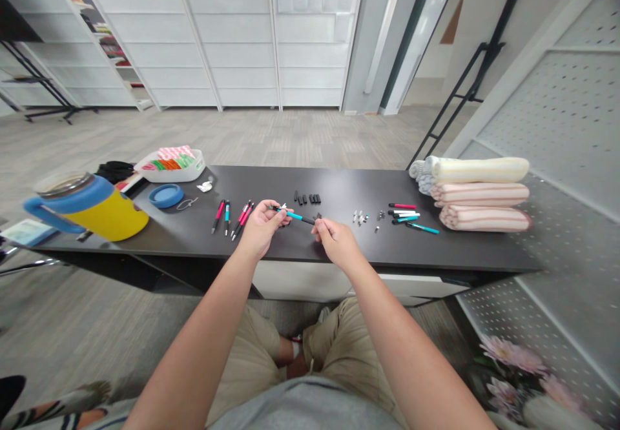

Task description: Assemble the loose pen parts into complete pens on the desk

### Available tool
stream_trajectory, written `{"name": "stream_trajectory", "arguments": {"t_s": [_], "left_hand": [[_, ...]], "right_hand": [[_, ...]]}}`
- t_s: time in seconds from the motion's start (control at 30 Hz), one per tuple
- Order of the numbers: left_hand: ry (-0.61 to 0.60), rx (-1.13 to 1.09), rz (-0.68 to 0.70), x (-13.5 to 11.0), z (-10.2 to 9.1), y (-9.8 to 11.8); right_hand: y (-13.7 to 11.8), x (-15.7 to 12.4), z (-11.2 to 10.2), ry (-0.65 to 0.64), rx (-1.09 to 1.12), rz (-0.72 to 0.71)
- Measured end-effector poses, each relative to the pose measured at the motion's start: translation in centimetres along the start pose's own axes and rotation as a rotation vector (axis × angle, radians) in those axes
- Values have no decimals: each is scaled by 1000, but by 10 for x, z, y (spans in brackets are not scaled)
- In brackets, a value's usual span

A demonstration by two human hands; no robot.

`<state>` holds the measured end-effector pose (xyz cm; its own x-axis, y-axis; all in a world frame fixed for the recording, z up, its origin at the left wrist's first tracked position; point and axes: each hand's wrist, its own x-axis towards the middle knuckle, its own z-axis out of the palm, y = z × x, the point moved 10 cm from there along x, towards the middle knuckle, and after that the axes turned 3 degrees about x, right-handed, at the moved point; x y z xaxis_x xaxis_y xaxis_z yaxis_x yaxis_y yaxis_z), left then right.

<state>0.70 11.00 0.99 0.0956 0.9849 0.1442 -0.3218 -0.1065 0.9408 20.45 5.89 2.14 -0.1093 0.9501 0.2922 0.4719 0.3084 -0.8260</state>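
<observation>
My left hand [261, 226] and my right hand [336, 243] meet above the dark table top [339, 188]. Between them is a teal-and-black pen [295, 217]. My left fingers pinch its teal end, while my right fingertips hold its black end. Several finished-looking red and teal pens [235, 218] lie to the left of my left hand. A row of small black pen parts [307, 198] lies just beyond my hands. Small metal pen parts [361, 217] and several pen barrels [404, 214] lie to the right.
A yellow-and-blue lidded mug [87, 207] stands at the table's left end, near a round blue lid [166, 195] and a white tray [169, 166] of colourful items. Rolled striped towels [479, 194] fill the right end. A perforated panel [566, 120] stands at right.
</observation>
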Motion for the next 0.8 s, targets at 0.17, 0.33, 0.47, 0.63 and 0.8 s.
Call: {"name": "stream_trajectory", "arguments": {"t_s": [0.17, 0.33, 0.47, 0.63, 0.8], "left_hand": [[7, 3, 2, 0, -1, 0], [12, -13, -9, 0, -1, 0], [10, -23, -14, 0, -1, -1], [-1, -14, -12, 1, -1, -2], [-31, -37, -30, 0, 2, -1]], "right_hand": [[-1, 0, -1, 13, -6, 13], [-6, 0, 5, -48, -60, -38], [-6, -1, 6, -70, -63, -24], [-8, 0, 2, -36, -66, -52], [2, 0, 6, -90, 16, -11]]}}
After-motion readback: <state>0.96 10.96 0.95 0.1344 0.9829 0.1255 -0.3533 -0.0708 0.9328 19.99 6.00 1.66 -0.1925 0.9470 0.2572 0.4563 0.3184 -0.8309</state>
